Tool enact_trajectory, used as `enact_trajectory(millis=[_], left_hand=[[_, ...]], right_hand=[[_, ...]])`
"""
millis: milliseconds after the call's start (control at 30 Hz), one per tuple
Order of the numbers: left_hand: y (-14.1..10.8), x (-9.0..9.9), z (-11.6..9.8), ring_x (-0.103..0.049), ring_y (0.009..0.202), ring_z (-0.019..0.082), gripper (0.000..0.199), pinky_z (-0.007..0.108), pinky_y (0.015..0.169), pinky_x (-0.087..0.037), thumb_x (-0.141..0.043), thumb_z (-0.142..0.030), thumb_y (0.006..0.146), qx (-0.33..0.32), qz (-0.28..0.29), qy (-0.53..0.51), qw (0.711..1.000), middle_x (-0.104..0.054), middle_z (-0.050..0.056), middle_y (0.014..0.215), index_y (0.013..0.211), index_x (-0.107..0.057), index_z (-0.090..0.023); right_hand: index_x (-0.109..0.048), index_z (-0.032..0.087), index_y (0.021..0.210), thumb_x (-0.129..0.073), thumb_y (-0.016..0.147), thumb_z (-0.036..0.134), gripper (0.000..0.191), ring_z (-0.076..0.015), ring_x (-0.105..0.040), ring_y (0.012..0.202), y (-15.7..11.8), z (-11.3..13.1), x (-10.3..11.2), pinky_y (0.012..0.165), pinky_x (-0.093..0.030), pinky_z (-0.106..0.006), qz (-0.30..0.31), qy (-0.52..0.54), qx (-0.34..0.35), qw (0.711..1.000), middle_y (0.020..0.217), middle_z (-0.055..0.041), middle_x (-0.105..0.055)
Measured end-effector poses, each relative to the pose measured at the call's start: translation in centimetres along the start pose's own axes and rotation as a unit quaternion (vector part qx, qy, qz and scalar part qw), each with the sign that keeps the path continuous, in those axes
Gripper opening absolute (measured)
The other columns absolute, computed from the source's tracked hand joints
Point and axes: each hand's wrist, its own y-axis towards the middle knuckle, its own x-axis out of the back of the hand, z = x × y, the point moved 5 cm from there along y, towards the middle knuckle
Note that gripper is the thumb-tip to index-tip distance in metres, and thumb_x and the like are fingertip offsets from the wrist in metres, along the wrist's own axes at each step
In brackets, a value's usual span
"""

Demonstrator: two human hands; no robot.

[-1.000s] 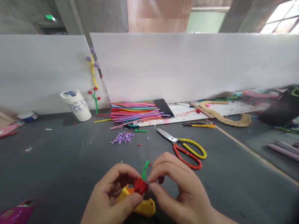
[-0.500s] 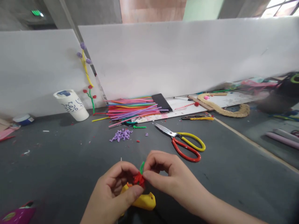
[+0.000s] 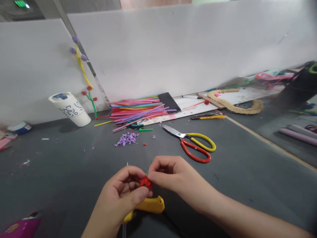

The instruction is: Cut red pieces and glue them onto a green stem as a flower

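Note:
Near the bottom middle, my left hand (image 3: 123, 193) is closed, its thumb and fingers pinching a small red flower (image 3: 145, 182). Against the flower's upper side, my right hand (image 3: 170, 173) pinches a short green stem (image 3: 148, 173), mostly hidden by the fingertips. Under my left hand lies a yellow glue gun (image 3: 152, 205), partly covered by it, with a thin clear stick at its lower end. Beyond my hands rests a pair of scissors (image 3: 184, 135) with one red and one yellow handle, blades slightly parted.
Purple snippets (image 3: 127, 139) and a green piece (image 3: 146, 130) lie ahead. Behind them are a bundle of coloured sticks (image 3: 138, 110), a black flat object (image 3: 169, 102), a white cup (image 3: 71, 109) and a cutter (image 3: 210, 117). A magenta object (image 3: 21, 228) sits at bottom left; a white partition (image 3: 158, 53) stands behind.
The green stem has sunk lower between my right fingertips, against the red flower, and less of it shows. The whole view has shifted slightly.

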Motion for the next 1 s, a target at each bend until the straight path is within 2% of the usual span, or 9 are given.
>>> enact_trajectory(millis=[200, 400, 567, 800, 1000], left_hand=[[0.0, 0.1, -0.1, -0.066, 0.055, 0.012, 0.026, 0.017, 0.053, -0.048, -0.085, -0.027, 0.054, -0.003, -0.003, 0.003, 1.000, -0.071, 0.001, 0.060, 0.072, -0.069, -0.017], [-0.1, 0.0, -0.2, -0.065, 0.056, 0.013, 0.024, 0.019, 0.053, -0.047, -0.083, -0.024, 0.057, -0.002, -0.004, 0.006, 1.000, -0.072, 0.002, 0.062, 0.073, -0.067, -0.017], [-0.2, 0.1, -0.3, -0.063, 0.058, 0.013, 0.022, 0.020, 0.055, -0.046, -0.081, -0.022, 0.058, -0.007, -0.006, 0.028, 1.000, -0.070, 0.001, 0.063, 0.074, -0.067, -0.018], [-0.6, 0.1, -1.3, -0.062, 0.068, 0.015, 0.020, 0.020, 0.063, -0.047, -0.077, -0.014, 0.057, -0.099, -0.026, 0.129, 0.986, -0.066, -0.002, 0.067, 0.073, -0.067, -0.021], [-0.6, 0.1, -1.2, -0.061, 0.069, 0.016, 0.014, 0.023, 0.064, -0.046, -0.073, -0.015, 0.062, -0.097, -0.005, 0.145, 0.985, -0.063, -0.002, 0.069, 0.072, -0.066, -0.021]], right_hand=[[-0.060, 0.016, 0.067, -0.063, 0.073, 0.025, 0.012, -0.0104, -0.056, 0.058, 0.1, -0.1, -0.1, 0.059, -0.042, -0.022, 0.003, 0.044, -0.002, 0.999, 0.059, 0.0030, -0.060], [-0.057, 0.016, 0.067, -0.061, 0.071, 0.025, 0.010, -0.0142, -0.058, 0.063, -0.1, 0.1, 0.0, 0.061, -0.044, -0.027, -0.012, -0.014, 0.008, 1.000, 0.062, 0.0003, -0.061], [-0.058, 0.016, 0.067, -0.061, 0.073, 0.022, 0.009, -0.0116, -0.054, 0.061, 0.0, 0.4, 0.1, 0.059, -0.041, -0.024, -0.011, -0.016, 0.028, 0.999, 0.062, 0.0016, -0.059], [-0.062, 0.016, 0.070, -0.058, 0.074, 0.010, 0.009, -0.0113, -0.052, 0.067, -0.4, 1.8, 0.3, 0.062, -0.042, -0.023, -0.026, -0.123, 0.152, 0.980, 0.072, 0.0013, -0.057], [-0.062, 0.017, 0.070, -0.058, 0.076, 0.007, 0.012, -0.0117, -0.052, 0.068, -0.7, 1.9, 0.3, 0.063, -0.043, -0.023, -0.028, -0.156, 0.187, 0.969, 0.073, 0.0010, -0.057]])
